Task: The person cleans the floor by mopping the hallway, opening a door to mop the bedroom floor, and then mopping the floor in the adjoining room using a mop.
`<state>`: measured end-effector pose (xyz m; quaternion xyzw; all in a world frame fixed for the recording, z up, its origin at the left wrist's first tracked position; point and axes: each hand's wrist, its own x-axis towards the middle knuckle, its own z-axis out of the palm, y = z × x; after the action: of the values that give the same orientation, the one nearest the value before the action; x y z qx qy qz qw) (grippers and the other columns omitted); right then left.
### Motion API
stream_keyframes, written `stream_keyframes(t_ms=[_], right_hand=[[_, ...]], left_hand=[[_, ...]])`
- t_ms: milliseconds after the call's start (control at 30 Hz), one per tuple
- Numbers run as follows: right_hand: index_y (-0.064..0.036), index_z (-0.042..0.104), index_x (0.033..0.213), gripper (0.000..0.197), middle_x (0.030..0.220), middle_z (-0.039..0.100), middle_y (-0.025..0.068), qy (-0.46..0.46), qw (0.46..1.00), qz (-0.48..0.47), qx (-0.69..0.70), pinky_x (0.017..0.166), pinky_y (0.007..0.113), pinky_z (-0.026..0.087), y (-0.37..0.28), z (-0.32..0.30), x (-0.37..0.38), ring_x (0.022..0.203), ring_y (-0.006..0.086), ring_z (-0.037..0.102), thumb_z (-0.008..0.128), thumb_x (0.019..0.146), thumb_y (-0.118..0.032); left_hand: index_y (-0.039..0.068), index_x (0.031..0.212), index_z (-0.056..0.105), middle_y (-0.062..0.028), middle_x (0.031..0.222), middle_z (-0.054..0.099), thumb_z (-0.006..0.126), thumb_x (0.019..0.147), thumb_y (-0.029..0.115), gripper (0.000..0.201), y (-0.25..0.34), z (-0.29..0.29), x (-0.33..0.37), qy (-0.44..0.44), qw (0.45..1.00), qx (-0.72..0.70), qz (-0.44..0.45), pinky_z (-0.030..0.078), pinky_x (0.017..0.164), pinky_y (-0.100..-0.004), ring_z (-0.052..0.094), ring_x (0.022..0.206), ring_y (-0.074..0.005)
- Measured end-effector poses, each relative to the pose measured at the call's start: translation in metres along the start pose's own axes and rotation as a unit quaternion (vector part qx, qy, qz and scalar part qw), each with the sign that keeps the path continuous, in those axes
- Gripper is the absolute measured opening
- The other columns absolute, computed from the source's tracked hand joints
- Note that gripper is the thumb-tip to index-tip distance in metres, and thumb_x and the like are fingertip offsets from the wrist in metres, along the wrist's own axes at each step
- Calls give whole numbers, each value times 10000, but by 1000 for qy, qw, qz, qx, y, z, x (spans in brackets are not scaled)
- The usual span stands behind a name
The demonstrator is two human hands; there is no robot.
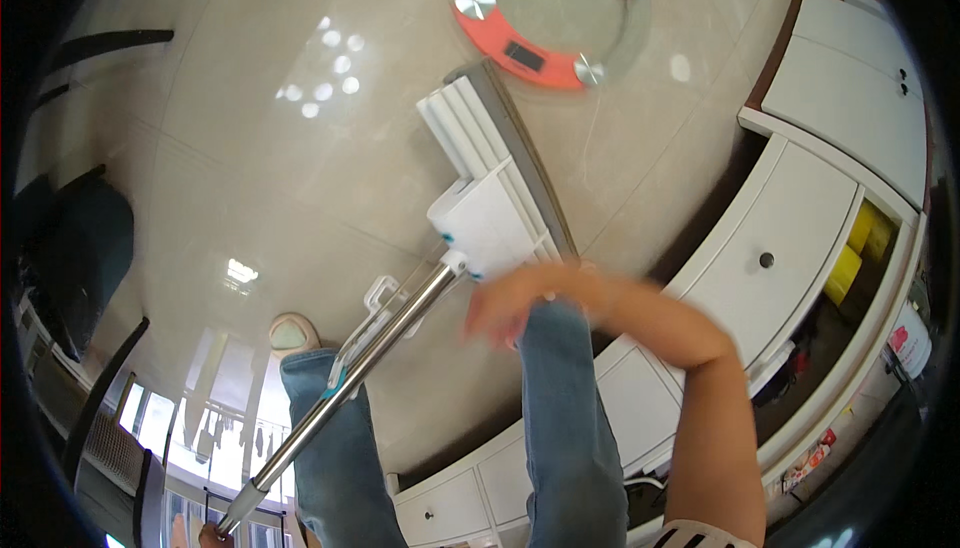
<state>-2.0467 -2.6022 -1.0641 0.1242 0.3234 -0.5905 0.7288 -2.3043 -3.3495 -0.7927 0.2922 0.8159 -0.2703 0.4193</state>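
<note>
A sponge mop runs diagonally across the middle, its white head (485,213) raised and tilted, with a grey sponge strip (520,163) along the far edge. From the head, a shiny metal pole (375,353) slopes down to the lower left, with a white lever (385,308) beside it. My left hand (215,536), mostly cut off by the frame's lower edge, is wrapped round the pole's end. Motion smears my right hand (520,298), which is just below the mop head by the near end of the sponge; whether it touches the mop I cannot tell.
A round glass scale (520,53) with an orange band lies on the glossy tiled floor (250,148) ahead. White drawers (765,258) stand along the right, one pulled partly open with yellow things inside. Dark chairs (75,258) line the left. My jeans-clad legs are below.
</note>
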Motion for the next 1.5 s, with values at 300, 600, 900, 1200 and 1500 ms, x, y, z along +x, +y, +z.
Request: stream_keyframes(t_ms=[300,600,900,1200,1500], right_hand=[[-117,428,923,162,942,473,5,38,502,-472,724,837,302,360,-104,168,135,917,115,456,446,814,-235],[-57,471,869,139,843,525,51,224,470,-450,726,742,300,445,25,111,56,765,144,528,460,793,-173],[-84,466,808,87,748,492,15,331,296,-484,754,658,298,435,103,57,51,697,129,496,519,759,-133],[-85,454,811,126,741,487,23,377,139,-508,762,676,330,435,203,18,48,704,165,494,518,733,-160],[-101,438,774,222,701,471,41,574,-7,-464,675,589,319,415,347,-73,-30,652,187,470,440,721,-317]], left_hand=[[22,719,486,-128,558,492,549,542,112,208,22,-80,27,-94,988,-116,47,396,454,-345,485,491,-281],[30,554,432,-139,481,441,522,518,29,97,223,-78,105,41,974,-184,128,375,425,-367,458,449,-327],[37,596,453,-142,518,463,534,506,35,121,306,-156,220,50,969,-84,228,384,462,-382,472,497,-320],[31,622,454,-143,565,478,578,472,17,196,434,-226,324,50,950,0,309,394,516,-377,490,555,-322],[39,626,475,-147,571,504,591,539,94,155,641,-283,361,79,910,31,405,407,533,-398,506,576,-319]])
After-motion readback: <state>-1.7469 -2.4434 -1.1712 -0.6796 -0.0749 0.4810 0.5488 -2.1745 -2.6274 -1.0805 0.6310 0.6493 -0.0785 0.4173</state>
